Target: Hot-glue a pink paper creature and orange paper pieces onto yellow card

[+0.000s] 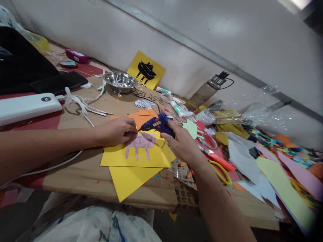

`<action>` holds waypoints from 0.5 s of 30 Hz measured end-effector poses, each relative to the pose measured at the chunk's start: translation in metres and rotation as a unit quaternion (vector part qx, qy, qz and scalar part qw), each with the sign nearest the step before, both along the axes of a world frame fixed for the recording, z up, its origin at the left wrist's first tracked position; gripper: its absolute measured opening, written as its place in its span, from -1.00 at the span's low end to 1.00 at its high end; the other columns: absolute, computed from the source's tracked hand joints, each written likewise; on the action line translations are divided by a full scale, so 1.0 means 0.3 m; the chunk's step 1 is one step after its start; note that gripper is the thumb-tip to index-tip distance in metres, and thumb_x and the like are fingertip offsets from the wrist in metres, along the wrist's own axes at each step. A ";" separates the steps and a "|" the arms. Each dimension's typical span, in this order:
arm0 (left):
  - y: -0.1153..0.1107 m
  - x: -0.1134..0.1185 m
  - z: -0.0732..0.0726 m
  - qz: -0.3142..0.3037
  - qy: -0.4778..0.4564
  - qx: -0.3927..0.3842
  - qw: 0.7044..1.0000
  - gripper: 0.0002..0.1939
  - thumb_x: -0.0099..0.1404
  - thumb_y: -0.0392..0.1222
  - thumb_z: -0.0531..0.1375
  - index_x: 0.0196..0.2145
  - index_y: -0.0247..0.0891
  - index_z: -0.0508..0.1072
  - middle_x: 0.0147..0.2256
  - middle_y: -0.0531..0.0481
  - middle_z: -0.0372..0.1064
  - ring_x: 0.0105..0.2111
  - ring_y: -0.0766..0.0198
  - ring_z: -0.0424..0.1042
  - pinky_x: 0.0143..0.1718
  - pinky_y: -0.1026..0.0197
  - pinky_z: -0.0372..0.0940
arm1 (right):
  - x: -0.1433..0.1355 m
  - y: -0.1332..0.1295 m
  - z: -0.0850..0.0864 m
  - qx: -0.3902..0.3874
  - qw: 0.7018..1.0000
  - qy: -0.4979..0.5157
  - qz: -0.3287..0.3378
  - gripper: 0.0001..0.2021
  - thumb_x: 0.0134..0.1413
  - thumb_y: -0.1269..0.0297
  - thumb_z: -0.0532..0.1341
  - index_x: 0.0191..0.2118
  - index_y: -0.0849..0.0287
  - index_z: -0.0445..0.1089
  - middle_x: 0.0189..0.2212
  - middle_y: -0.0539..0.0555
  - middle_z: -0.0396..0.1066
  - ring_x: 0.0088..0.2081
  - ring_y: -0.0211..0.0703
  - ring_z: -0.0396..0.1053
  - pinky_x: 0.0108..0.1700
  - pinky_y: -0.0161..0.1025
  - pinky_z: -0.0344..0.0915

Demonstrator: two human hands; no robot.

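A blue glue gun (161, 123) is gripped in my right hand (180, 139), its nozzle pointing left, close to my left hand's fingertips. My left hand (118, 131) is closed in a pinch over the upper left of a purple paper cutout (140, 144); whatever it holds is too small to make out. The cutout has leg-like strips and lies on a yellow sheet (113, 159). Another yellow sheet (126, 179) sticks out beneath it, over the cardboard's front edge. Orange paper (141, 117) shows behind the nozzle.
Behind are a metal bowl (120, 82), a yellow card with a black cutout (146, 70) against the wall and a bottle (205, 90). Orange-and-yellow scissors (219, 161) and paper scraps (290, 161) lie right. A white power bank (30, 107) with cables sits left.
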State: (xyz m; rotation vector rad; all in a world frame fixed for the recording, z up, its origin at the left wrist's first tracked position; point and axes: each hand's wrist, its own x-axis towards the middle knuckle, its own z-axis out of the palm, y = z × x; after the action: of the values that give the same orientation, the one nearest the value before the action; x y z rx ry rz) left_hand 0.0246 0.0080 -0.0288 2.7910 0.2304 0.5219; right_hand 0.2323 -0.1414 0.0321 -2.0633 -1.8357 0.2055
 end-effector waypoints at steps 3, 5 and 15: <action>0.003 -0.003 0.001 0.006 0.009 -0.002 1.000 -0.72 0.29 -0.33 0.12 -0.13 -0.28 0.59 -0.15 -0.13 0.47 -0.18 0.23 0.46 -0.09 0.24 0.35 | -0.004 0.000 0.001 0.003 1.000 -0.006 -0.003 -0.81 0.16 0.24 0.12 -0.12 0.09 0.35 -0.27 0.12 0.50 -0.26 0.02 0.41 -0.28 -0.13 0.24; 0.003 -0.005 0.002 0.007 0.013 0.000 1.000 -0.72 0.30 -0.32 0.12 -0.13 -0.27 0.59 -0.14 -0.13 0.46 -0.17 0.23 0.45 -0.09 0.24 0.34 | -0.005 -0.001 0.002 -0.003 1.000 -0.003 -0.008 -0.80 0.16 0.23 0.12 -0.11 0.10 0.35 -0.25 0.13 0.50 -0.24 0.05 0.41 -0.26 -0.11 0.25; 0.003 -0.002 0.005 0.003 0.012 0.002 1.000 -0.72 0.29 -0.34 0.12 -0.15 -0.26 0.59 -0.16 -0.12 0.45 -0.18 0.24 0.44 -0.12 0.28 0.33 | -0.010 -0.002 0.009 -0.013 1.000 0.002 -0.016 -0.78 0.16 0.26 0.12 -0.08 0.12 0.36 -0.21 0.16 0.50 -0.24 0.04 0.42 -0.24 -0.10 0.25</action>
State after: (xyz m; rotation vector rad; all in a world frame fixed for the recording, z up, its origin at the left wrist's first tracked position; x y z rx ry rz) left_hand 0.0239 0.0090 -0.0272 2.8033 0.2424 0.4920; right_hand 0.2294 -0.1421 0.0348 -2.1064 -1.8064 0.2267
